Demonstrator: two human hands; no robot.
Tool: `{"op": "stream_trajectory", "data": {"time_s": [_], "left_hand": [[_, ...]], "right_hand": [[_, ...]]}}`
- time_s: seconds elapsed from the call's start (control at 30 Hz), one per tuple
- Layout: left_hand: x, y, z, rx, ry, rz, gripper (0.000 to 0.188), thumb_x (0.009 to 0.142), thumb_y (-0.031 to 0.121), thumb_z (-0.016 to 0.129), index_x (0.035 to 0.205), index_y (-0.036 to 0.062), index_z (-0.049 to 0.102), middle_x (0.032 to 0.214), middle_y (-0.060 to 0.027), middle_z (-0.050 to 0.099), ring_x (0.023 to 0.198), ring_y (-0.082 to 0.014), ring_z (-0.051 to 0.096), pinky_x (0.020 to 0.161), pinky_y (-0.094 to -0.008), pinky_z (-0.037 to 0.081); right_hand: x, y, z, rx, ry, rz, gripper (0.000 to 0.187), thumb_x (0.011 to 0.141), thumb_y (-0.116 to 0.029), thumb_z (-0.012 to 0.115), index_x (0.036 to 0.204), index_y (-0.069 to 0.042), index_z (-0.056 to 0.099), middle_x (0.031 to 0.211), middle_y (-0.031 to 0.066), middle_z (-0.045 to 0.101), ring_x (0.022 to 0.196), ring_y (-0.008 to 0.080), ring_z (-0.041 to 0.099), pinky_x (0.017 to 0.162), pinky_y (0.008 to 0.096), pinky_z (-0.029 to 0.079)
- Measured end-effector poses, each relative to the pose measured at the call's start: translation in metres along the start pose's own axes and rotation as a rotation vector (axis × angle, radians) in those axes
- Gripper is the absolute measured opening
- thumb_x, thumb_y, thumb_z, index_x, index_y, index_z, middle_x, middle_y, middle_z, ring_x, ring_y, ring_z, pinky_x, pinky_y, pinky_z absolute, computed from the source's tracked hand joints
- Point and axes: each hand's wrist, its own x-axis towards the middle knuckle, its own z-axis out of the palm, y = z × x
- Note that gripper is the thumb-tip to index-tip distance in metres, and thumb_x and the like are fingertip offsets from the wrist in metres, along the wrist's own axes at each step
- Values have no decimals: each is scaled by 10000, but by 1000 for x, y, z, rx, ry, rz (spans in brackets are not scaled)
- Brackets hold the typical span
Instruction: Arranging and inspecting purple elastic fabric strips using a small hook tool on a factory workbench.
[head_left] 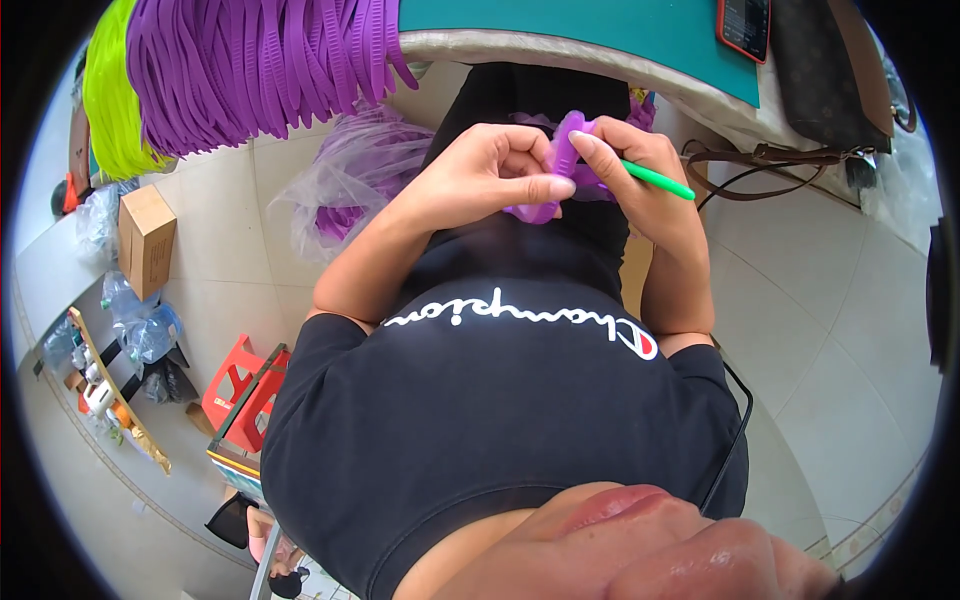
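Band point(566, 150), purple, pinched by L fingers point(545, 189) & R fingers point(598, 156) w/ green stick point(662, 181), prob. not done; purple pile point(265, 70): can't tell.

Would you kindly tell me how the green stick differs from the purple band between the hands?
The green stick is slim and straight, while the purple band is broader and curved. The stick looks smooth; the band shows ridges. The stick juts from the right hand alone, while the left hand touches the band. Both are brightly coloured.
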Motion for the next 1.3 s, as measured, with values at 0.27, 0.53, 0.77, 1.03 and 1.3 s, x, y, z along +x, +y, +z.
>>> {"op": "stream_trajectory", "data": {"time_s": [0.27,0.53,0.77,1.03,1.3], "left_hand": [[0,0,2,-109,128,125,152,914,135,616,1000,11,593,823,-57,660,687,-117,639,651,-222,524],[7,-1,10,-366,125,109,311,807,75,722,1095,19,617,972,-65,659,832,-91,621,680,-230,529],[15,-10,12,-357,71,193,280,812,78,716,1068,-3,638,945,-58,665,801,-100,624,730,-266,526],[12,-9,11,-351,151,146,167,879,70,647,1030,1,651,925,-57,674,746,-87,636,648,-204,527],[9,-3,23,-341,240,234,170,865,57,665,1027,7,648,937,-46,664,784,-86,636,667,-212,530]], "right_hand": [[-6,1,-2,-117,67,-43,364,975,-294,528,773,0,603,614,-10,495,560,45,398,489,231,301],[-27,17,7,254,249,-239,537,1001,-385,422,661,11,547,613,71,527,539,111,420,491,254,272],[-34,10,14,316,222,-257,558,991,-419,425,651,9,537,584,72,520,530,117,419,493,255,284],[-38,9,17,242,313,-314,565,993,-433,411,654,3,532,598,83,539,543,136,459,505,258,316],[-37,11,23,111,373,-339,583,989,-459,402,679,12,552,606,80,555,554,145,494,522,256,346]]}}
